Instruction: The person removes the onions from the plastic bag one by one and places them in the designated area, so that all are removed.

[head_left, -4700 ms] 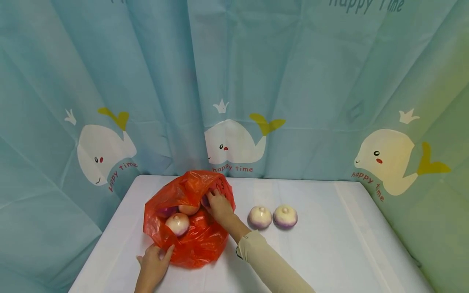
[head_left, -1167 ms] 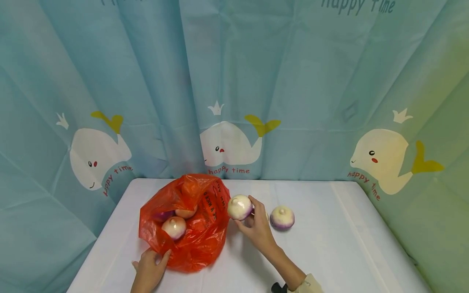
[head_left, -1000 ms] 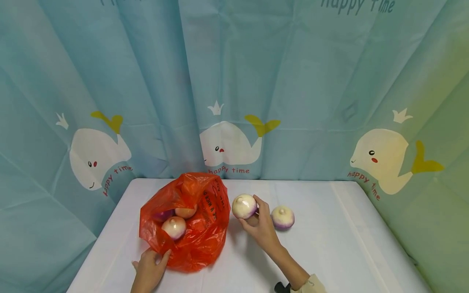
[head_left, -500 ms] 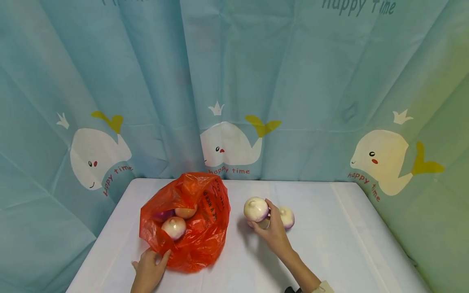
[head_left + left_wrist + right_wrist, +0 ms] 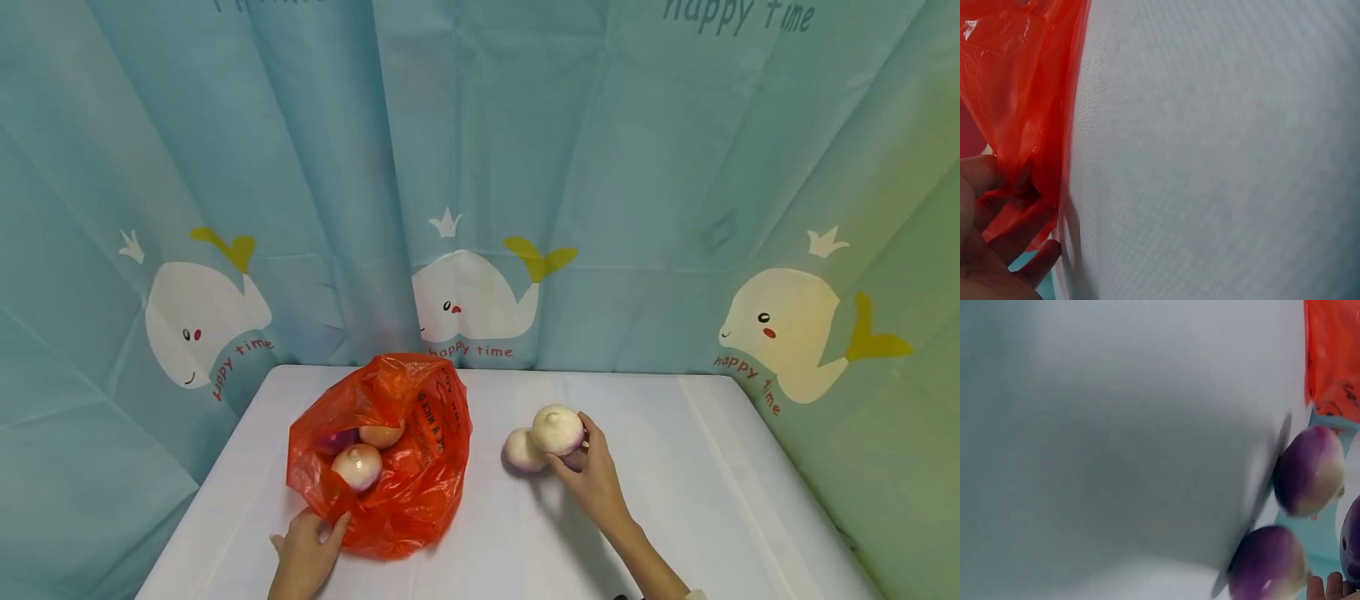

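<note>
My right hand (image 5: 600, 487) holds a white-and-purple onion (image 5: 557, 429) between thumb and fingers, raised over the table. Beneath it, two similar onions sit on the tabletop; the left onion (image 5: 521, 452) shows in the head view, while the other is mostly covered by the held one. Both the nearer onion (image 5: 1267, 565) and the farther onion (image 5: 1310, 472) appear in the right wrist view. At the left, my left hand (image 5: 306, 550) pinches the front edge of a red plastic bag (image 5: 408, 521). Inside the bag lie a pale onion (image 5: 357, 467), an orange-brown one (image 5: 382, 436) and a purple one (image 5: 339, 441).
A white cloth covers the table (image 5: 675, 500). Behind and around it hangs a blue-green curtain (image 5: 637, 208) printed with whales, meeting the table's back edge. The bag's mouth gapes toward the front left.
My right hand reached into the bag, then came out with an onion and carried it right, over the two onions on the table. The left hand stays at the bag's edge.
</note>
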A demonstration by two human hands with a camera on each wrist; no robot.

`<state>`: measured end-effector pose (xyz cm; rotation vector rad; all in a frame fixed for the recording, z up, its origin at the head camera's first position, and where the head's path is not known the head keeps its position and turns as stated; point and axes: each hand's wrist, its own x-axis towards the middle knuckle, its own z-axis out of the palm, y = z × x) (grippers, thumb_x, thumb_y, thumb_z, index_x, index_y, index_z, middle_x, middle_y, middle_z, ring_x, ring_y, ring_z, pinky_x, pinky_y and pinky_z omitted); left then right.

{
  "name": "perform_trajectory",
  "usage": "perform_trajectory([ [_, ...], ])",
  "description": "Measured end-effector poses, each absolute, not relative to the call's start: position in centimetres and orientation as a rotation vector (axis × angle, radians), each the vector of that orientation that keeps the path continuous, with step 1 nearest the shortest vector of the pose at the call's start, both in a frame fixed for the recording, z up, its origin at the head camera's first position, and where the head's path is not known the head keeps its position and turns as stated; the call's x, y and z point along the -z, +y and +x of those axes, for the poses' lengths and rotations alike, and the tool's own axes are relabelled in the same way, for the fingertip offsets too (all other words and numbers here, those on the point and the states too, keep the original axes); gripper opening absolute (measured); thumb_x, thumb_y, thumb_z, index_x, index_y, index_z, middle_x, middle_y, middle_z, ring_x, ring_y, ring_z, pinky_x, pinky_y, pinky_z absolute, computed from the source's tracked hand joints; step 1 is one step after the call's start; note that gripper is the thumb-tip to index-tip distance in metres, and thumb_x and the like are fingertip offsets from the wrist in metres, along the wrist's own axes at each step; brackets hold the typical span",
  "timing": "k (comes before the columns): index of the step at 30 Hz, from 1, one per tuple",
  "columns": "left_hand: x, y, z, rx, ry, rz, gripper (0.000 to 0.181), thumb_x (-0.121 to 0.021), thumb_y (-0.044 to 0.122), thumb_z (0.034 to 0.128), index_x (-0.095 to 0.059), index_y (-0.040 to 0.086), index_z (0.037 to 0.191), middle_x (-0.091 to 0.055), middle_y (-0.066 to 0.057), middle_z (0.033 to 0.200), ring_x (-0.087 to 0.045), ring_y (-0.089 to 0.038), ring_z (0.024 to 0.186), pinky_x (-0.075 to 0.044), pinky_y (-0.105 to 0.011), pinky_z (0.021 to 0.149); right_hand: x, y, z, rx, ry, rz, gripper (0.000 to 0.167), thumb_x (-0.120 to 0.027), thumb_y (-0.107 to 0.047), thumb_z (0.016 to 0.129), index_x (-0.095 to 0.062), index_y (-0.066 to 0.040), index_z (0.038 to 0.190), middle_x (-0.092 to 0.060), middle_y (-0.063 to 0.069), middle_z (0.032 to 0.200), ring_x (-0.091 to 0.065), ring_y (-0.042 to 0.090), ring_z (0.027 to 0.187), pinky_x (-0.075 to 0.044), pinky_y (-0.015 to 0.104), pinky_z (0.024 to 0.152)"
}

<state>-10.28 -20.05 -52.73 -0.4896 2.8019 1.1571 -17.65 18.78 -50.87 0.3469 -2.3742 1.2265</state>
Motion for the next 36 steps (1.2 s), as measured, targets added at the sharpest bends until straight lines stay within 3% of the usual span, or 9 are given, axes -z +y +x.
perform_trajectory([
  [17,52.8,-20.3,-10.3,-1.176,2.779,-0.476,0.049,-0.064,0.034,0.0889,-0.057,-0.008,0.113,-0.059,-0.026,0.112,-0.043,-0.048,0.113,0.008,-0.076,0.09,51.1,23.2,-18.2,-1.225,-2.351,0.193,0.078,-0.074,0.003,0.074,-0.026,0.016,0.134,-0.041,0.033,0.127,-0.044,0.042,0.115,-0.039,0.052,0.091],
  [28,52.9,-20.4,-10.3,-1.155,2.791,-0.444,0.048,-0.065,0.033,0.0883,-0.058,-0.006,0.116,-0.059,-0.025,0.113,-0.043,-0.048,0.113,0.008,-0.077,0.088,52.0,26.1,-18.2,-1.219,-2.445,0.001,0.077,-0.073,-0.006,0.079,-0.023,0.016,0.134,-0.042,0.036,0.122,-0.045,0.045,0.108,-0.039,0.055,0.089],
  [36,52.9,-20.3,-10.3,-1.134,2.796,-0.449,0.046,-0.066,0.032,0.0883,-0.059,-0.007,0.112,-0.06,-0.023,0.109,-0.046,-0.047,0.111,0.006,-0.078,0.088,52.3,28.0,-17.9,-1.286,-2.517,-0.154,0.076,-0.069,-0.015,0.086,-0.02,0.018,0.134,-0.039,0.04,0.127,-0.042,0.049,0.115,-0.035,0.057,0.095],
])
